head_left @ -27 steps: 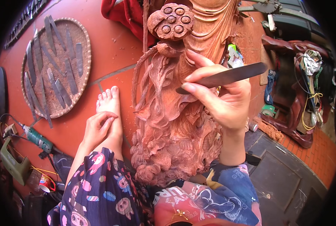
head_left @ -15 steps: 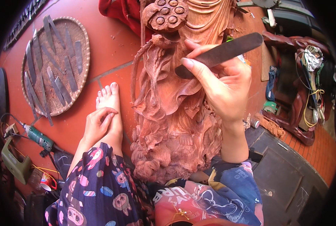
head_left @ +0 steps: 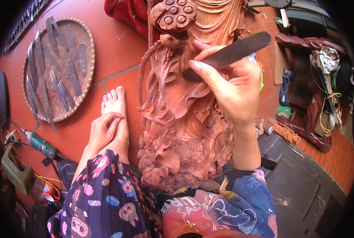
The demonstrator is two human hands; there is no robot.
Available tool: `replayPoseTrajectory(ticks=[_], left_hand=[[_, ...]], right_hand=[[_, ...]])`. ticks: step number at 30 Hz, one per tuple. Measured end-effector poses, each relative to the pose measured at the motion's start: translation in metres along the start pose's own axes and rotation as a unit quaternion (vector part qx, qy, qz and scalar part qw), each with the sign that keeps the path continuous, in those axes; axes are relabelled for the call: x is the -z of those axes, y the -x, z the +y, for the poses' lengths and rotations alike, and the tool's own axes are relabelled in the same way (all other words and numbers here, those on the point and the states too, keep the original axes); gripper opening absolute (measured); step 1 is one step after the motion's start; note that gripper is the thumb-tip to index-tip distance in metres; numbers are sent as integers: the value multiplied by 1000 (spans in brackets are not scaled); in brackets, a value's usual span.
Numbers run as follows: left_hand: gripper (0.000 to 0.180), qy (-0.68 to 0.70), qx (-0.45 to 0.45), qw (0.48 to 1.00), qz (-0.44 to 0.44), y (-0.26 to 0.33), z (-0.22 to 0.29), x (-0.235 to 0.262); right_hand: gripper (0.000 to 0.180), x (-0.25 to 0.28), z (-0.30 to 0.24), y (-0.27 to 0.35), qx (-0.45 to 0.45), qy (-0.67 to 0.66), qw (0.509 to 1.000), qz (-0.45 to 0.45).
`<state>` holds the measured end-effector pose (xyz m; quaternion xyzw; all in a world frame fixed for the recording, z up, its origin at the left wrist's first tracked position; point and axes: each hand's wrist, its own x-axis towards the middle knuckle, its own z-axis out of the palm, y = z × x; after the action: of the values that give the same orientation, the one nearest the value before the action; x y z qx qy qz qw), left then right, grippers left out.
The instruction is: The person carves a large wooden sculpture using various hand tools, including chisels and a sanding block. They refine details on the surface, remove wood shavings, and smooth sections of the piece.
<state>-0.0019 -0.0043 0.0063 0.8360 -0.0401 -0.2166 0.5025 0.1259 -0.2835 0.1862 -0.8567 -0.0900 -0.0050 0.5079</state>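
A flat dark metal scraper blade (head_left: 240, 50) with rounded ends is pinched between the thumb and fingers of my right hand (head_left: 238, 87). The blade slants from upper right to lower left, its lower end over the carved reddish wood sculpture (head_left: 177, 146) in front of me. Whether that end touches the wood, I cannot tell. Draped folds, curling ribbons and a round seed-pod shape (head_left: 173, 16) are carved into the piece. On the lower part of my bare left leg rests my left hand (head_left: 105, 129), its fingers loosely curled in and nothing seen in them.
On the red tiled floor at left lies a round woven tray (head_left: 90, 79) with several flat blades. Below it are a green power tool (head_left: 42, 144) with a cord and a red cup (head_left: 50, 192). Dark wooden furniture (head_left: 310, 131) and a dark panel (head_left: 296, 178) stand at right.
My right hand and the scraper blade have shifted slightly left. My left hand stays where it was on my leg.
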Motion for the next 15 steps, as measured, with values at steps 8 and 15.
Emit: replayPoseTrajectory(ticks=[8,15], left_hand=[[9,4,-11,1000,8,1,-1,1],[9,-30,-39,999,-4,-3,5,5]], right_hand=[[10,20,-1,-1,-47,-285,957,32],[32,52,18,1,-75,-485,857,158]])
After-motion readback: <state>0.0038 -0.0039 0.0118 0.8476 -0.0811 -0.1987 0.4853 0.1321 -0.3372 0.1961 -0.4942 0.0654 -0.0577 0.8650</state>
